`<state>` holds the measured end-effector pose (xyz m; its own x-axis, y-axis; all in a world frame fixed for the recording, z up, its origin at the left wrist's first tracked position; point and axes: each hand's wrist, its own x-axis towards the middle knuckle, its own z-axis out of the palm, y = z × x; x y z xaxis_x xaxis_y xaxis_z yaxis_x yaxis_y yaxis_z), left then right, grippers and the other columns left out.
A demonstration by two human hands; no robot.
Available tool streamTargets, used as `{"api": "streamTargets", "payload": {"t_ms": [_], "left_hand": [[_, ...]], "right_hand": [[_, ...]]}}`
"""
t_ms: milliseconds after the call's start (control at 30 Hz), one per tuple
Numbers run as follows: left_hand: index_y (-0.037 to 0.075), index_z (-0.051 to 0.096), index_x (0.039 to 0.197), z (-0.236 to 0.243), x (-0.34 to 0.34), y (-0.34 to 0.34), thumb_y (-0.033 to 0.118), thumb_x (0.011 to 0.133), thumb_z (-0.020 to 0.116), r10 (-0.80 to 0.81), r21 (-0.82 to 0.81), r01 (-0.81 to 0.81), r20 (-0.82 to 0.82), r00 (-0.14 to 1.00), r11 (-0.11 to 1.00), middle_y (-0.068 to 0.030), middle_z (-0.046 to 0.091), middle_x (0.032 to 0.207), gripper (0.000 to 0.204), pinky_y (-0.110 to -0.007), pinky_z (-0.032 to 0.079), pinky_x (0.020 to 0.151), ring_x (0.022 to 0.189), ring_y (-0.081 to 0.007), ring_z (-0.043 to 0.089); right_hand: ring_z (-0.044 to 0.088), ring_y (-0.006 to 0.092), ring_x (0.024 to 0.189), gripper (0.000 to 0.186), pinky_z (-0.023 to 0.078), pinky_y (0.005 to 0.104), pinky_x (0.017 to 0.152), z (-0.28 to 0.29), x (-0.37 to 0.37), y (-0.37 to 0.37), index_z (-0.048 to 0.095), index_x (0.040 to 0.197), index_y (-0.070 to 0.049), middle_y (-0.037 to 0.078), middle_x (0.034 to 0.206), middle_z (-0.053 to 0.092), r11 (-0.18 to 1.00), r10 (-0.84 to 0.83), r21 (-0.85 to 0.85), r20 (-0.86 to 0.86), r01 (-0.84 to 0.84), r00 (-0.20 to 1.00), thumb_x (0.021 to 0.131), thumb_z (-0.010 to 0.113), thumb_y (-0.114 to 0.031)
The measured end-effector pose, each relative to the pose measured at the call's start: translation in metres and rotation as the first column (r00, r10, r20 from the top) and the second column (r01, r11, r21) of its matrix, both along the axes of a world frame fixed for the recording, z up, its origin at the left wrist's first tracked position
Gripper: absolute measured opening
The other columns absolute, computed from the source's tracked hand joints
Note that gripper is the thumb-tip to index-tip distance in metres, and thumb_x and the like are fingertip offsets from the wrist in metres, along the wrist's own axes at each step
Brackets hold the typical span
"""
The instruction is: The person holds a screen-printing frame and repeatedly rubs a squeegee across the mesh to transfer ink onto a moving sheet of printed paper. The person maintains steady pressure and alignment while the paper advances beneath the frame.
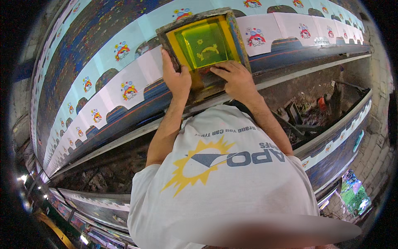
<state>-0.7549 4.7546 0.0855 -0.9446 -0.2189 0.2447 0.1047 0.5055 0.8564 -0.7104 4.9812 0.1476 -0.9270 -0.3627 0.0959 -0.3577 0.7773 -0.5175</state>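
A screen printing frame (238,39) with worn, ink-stained wooden sides lies over a row of pale fabric pieces. Its mesh (209,41) is yellow-green and carries a small arched motif with a flower shape above it. My left hand (177,81) grips the frame's left side, thumb on the near inner edge and fingers along the outside. At the near end of the frame, my right hand (238,81) is closed with its fingers bent over the edge of the mesh. Whatever lies under those fingers is hidden.
Rows of white fabric pieces (290,29) with colourful rainbow prints run along the long, ink-spotted dark table (74,54). A metal rail (311,64) borders its near side. Behind me, another printing table (331,159) stands across a gap holding debris (300,116). Brick paving (375,137) lies at right.
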Motion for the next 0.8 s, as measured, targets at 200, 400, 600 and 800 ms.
{"api": "streamTargets", "payload": {"t_ms": [200,400,600,800], "left_hand": [[-0.008,0.039,0.164,-0.008,-0.021,0.117,-0.004,0.087,0.068,-0.031,-0.021,0.031,-0.021,0.999,0.999,-0.0287,0.043,0.169,0.083,-0.044,0.033,0.129,0.157,-0.0388,0.043],[-0.006,0.038,0.165,-0.015,-0.032,0.179,-0.002,0.085,0.07,-0.032,-0.009,0.032,0.005,0.999,0.999,-0.028,0.044,0.169,0.087,-0.044,0.031,0.13,0.158,-0.0394,0.041],[-0.003,0.039,0.166,-0.022,-0.032,0.184,-0.001,0.084,0.073,-0.007,-0.015,0.009,0.106,0.994,1.0,-0.0256,0.046,0.169,0.089,-0.041,0.033,0.129,0.157,-0.0366,0.044],[-0.002,0.041,0.166,-0.035,-0.034,0.179,-0.001,0.084,0.074,-0.001,0.019,-0.001,0.101,0.995,1.0,-0.0241,0.047,0.168,0.088,-0.039,0.034,0.128,0.157,-0.0339,0.045]], "right_hand": [[0.064,0.0332,0.127,0.063,0.052,0.0441,0.113,0.005,-0.014,0.118,0.076,0.134,-0.016,0.007,0.134,0.072,0.996,-0.028,0.083,0.003,0.027,1.0,0.072,0.084,-0.011],[0.064,0.0313,0.127,0.072,0.053,0.0439,0.112,0.003,-0.029,0.182,0.075,0.136,-0.016,0.006,0.136,0.07,0.997,-0.027,0.078,0.032,0.024,0.999,0.064,0.086,-0.013],[0.065,0.0325,0.126,0.061,0.054,0.0451,0.111,0.0,-0.032,0.19,0.077,0.132,-0.013,0.008,0.132,0.072,0.999,-0.01,0.042,0.014,0.009,1.0,0.075,0.068,0.005],[0.065,0.0316,0.126,0.056,0.055,0.0443,0.109,0.008,-0.04,0.191,0.077,0.13,-0.012,0.007,0.131,0.072,0.999,0.003,0.041,0.069,-0.006,0.998,0.078,0.068,0.004]]}}
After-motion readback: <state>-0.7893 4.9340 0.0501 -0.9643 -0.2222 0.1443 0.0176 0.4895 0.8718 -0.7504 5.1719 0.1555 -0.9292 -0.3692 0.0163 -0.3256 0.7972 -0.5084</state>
